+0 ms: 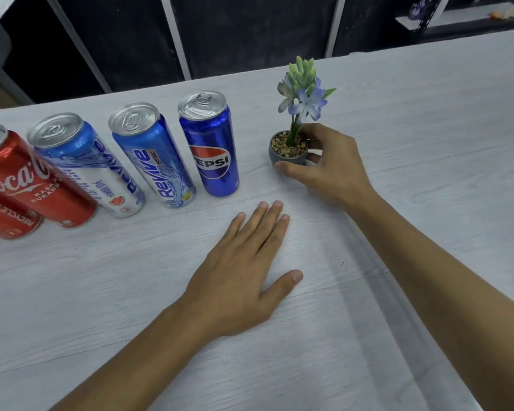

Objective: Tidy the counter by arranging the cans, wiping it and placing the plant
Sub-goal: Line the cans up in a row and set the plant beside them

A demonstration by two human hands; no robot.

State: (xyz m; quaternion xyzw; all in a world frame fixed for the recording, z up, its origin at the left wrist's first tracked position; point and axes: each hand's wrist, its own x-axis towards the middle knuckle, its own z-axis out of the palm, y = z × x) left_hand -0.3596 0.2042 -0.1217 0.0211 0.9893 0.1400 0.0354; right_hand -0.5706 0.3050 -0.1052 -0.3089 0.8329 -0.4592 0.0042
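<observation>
A pale wood-grain worktop [428,114] carries a row of upright cans [149,152], red at nine o'clock through blue toward the centre, with a small potted plant [288,149] standing at one o'clock, just right of the Pepsi can [211,149]. The left hand [244,268] lies flat, fingers together and empty. The right hand [324,164] curls its fingers [282,167] around the pot, so placing the plant seems the step in hand; next it likely needs only a gentle release.

Five cans stand upright in a row on the tabletop [428,129]: two cola cans [27,179] at the left end, then two sports-drink cans [122,173], then the Pepsi can [209,149]. The potted plant [290,148] stands to the right of the Pepsi can, apart from it.
</observation>
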